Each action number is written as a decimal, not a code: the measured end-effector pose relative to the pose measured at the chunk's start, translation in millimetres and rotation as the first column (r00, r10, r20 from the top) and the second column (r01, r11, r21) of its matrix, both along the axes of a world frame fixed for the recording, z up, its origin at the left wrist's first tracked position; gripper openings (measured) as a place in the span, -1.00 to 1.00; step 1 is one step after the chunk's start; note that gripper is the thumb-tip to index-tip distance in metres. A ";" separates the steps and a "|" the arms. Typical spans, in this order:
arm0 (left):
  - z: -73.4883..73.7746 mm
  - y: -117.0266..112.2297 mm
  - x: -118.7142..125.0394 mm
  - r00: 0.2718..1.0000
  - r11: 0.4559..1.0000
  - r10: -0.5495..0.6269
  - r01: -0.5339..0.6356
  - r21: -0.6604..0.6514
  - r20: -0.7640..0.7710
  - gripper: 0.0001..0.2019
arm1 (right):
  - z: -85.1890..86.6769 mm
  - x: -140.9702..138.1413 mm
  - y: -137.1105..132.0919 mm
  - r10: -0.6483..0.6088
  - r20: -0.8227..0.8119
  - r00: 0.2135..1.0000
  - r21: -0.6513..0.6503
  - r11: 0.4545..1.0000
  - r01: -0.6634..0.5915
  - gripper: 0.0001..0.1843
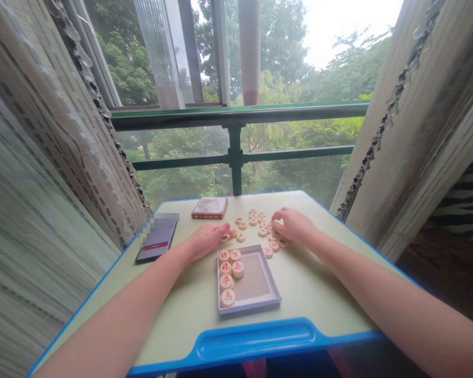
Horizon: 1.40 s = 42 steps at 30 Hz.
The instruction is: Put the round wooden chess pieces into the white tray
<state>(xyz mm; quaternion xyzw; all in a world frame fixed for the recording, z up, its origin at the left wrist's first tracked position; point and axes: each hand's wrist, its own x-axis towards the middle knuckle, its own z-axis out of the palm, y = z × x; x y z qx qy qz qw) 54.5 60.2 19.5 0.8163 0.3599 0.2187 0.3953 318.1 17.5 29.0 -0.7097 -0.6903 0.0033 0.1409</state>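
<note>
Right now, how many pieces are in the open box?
6 pieces in the box: four in a column along its left side, two beside that column's far half. None looks hidden.

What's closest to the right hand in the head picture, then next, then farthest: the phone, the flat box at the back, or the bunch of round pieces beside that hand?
From the right hand:
1. Bunch of round pieces: right beside it.
2. Flat box: farther left, at the back.
3. Phone: far left, near the table edge.
</note>
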 end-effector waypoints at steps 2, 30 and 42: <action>-0.6 0.3 0.1 1.000 1.000 -0.004 0.004 0.001 0.006 -0.36 | -1.9 0.4 1.5 -0.007 -0.010 1.000 -0.020 1.000 0.007 -0.71; -2.4 3.1 -0.8 1.000 1.000 -0.018 0.018 -0.022 0.005 -0.34 | -7.9 -13.6 -1.9 0.400 -0.142 0.906 0.211 0.906 -0.367 -0.78; 0.1 -0.5 -0.6 1.000 1.000 -0.005 0.005 0.002 -0.017 -0.39 | -7.7 -16.2 -4.9 0.450 -0.144 0.881 0.185 0.887 -0.422 -0.76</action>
